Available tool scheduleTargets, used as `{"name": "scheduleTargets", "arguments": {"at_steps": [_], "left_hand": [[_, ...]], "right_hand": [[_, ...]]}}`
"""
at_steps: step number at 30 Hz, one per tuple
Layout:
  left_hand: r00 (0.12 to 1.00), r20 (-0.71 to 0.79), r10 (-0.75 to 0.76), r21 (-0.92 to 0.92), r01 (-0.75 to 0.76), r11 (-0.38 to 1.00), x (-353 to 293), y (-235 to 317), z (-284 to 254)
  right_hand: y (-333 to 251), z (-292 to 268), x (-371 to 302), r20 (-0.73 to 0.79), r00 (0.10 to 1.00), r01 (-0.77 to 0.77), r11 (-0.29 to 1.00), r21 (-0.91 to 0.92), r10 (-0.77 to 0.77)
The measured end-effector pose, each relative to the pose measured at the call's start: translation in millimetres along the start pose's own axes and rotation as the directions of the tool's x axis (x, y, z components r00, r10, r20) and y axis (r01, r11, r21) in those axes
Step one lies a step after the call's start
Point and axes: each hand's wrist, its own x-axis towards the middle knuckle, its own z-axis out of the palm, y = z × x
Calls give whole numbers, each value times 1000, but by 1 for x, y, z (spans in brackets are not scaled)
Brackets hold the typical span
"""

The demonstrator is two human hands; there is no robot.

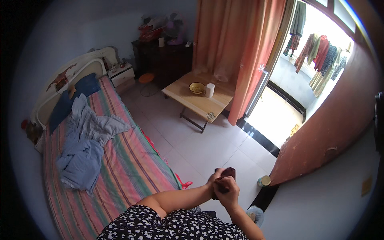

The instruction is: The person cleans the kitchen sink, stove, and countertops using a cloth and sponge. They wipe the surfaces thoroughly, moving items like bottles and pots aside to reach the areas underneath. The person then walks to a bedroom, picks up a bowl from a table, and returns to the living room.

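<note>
In front of my body, both hands are close together above the pale tiled floor. My left hand (215, 179) is partly hidden behind the right one, with its fingers against a dark reddish-brown object (229, 173). The object has a rounded upper end, and its kind is not clear. My right hand (229, 194) is closed around the lower part of the same object, its fingers curled. Something dark also shows between the two hands, too small to make out.
A striped bed (132, 168) with a rumpled grey-blue garment (86, 160) lies at left. Ahead stands a low folding wooden table (180, 90) bearing a yellow bowl (197, 88) and white paper roll (210, 90). A brown door (320, 136) stands ajar at right, beside a can (264, 181).
</note>
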Motion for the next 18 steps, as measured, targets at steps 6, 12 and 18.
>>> {"name": "scheduleTargets", "arguments": {"at_steps": [6,12,18], "left_hand": [[836,-470,283,436,-59,898,97,64,62],[891,-377,255,220,-181,959,159,186,54],[783,-509,358,349,-192,917,223,264,30]], "right_hand": [[118,-27,152,-347,891,-299,953,38,294],[144,17,219,-104,994,15,1000,-4,-15],[254,37,337,-86,952,-294,956,3,293]]}}
